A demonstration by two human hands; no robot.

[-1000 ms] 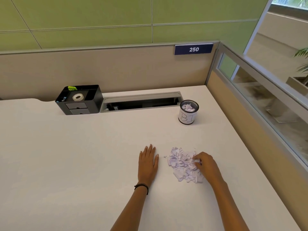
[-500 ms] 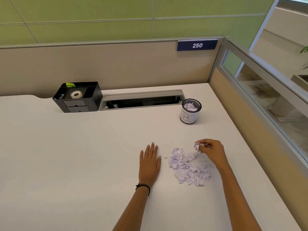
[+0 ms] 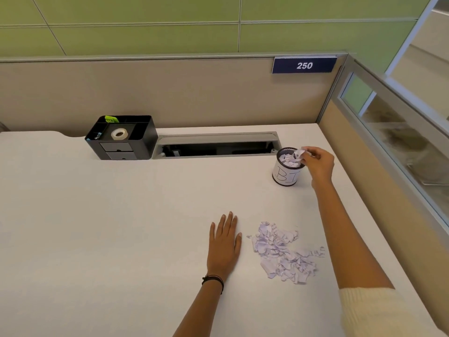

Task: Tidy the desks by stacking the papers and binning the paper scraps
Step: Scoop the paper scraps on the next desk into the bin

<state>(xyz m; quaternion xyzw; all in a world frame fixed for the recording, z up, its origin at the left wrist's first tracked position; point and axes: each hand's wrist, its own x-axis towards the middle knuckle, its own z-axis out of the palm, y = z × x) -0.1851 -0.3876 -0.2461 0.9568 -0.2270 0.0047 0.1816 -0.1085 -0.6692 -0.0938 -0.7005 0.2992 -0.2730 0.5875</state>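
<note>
One pinch of scraps (image 3: 302, 153) your right hand (image 3: 319, 164) has carried is hovering over the bin (image 3: 286, 172), fingers grasping; left hand (image 3: 224, 244) is lying flat, released, right of centre.

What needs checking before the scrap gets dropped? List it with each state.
1. Right hand pinching a scrap: ok.
2. Scrap over the bin mouth: ok, at its right rim.
3. Bin upright on the desk: ok.
4. Room left in the bin: cannot tell, scraps already near the rim.
5. Left hand flat, clear of the scrap pile: ok.
6. Desk cleared: not ok, pile remains.
</note>
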